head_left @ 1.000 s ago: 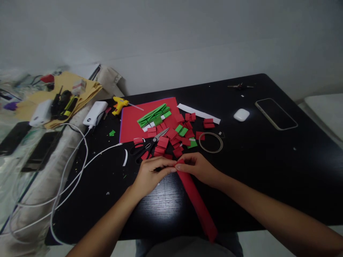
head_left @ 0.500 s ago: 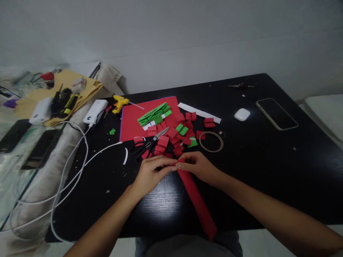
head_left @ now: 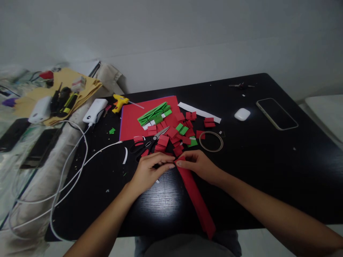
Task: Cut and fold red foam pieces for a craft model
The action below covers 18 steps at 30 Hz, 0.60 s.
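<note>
A long folded strip of red paper point(head_left: 195, 194) slants from the middle of the table down over its front edge. My right hand point(head_left: 199, 165) pinches the strip's upper end between thumb and fingers. Just left of that end is my left hand point(head_left: 151, 169), its thumb and fingers slightly apart, with nothing seen between them. Beyond both hands lies a pile of small folded red paper pieces point(head_left: 162, 141) with a few green ones point(head_left: 182, 129). Black-handled scissors point(head_left: 154, 138) rest among them, blades pointing away to the right.
Folded green paper point(head_left: 154, 115) lies on a red sheet point(head_left: 128, 123), near a yellow glue gun point(head_left: 119, 102). A tape ring point(head_left: 211, 150), a white strip point(head_left: 199, 111), an earbud case point(head_left: 242, 114) and a phone point(head_left: 277, 113) are to the right. White cables point(head_left: 85, 157) run along the left.
My left fingertips have parted and come slightly away from the strip's end. A small white scrap now shows below my left hand. My right hand still pinches the strip.
</note>
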### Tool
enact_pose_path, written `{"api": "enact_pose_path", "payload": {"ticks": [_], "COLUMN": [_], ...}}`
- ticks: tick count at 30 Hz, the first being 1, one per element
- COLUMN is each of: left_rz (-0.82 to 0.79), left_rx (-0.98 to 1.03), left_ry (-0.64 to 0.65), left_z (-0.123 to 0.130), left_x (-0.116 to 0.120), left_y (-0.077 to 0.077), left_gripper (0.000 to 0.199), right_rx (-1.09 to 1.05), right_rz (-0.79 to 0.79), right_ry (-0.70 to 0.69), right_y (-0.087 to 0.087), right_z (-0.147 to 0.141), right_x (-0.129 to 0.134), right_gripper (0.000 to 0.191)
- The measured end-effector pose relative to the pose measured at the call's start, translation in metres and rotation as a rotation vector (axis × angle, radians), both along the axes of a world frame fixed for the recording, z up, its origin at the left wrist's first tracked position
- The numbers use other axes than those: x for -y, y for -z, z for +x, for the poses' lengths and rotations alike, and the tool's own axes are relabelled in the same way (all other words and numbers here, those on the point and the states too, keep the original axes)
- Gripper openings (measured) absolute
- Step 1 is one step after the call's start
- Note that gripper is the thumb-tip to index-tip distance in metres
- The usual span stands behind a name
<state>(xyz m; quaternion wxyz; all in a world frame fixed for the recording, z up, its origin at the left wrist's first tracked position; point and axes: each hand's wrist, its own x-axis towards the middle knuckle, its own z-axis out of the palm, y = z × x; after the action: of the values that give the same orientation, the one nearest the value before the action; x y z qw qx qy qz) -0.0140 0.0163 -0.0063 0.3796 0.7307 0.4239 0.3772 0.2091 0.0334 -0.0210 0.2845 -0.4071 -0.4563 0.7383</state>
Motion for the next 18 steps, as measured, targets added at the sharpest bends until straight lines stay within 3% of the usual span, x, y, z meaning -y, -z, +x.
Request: {"api": "enact_pose_path", "payload": {"ticks": [11,18], "left_rz": [-0.013,-0.213], "left_rx": [0.021,0.051], "left_ry": [0.000,-0.109], "left_z": [0.0045,0.0062], "left_x": [0.0041,0.0048], "left_y": [0.0053,0.0021], "left_gripper": [0.010,0.017], "right_rx": [0.004,0.000], "right_rz": [0.040,0.024], "right_ry": [-0.032,-0.034], "right_y": [0.0024,0.0020], "right_z": [-0.0002,-0.0004], "right_x": [0.0010,0.0018], "right_gripper": [0.024,0.029]}}
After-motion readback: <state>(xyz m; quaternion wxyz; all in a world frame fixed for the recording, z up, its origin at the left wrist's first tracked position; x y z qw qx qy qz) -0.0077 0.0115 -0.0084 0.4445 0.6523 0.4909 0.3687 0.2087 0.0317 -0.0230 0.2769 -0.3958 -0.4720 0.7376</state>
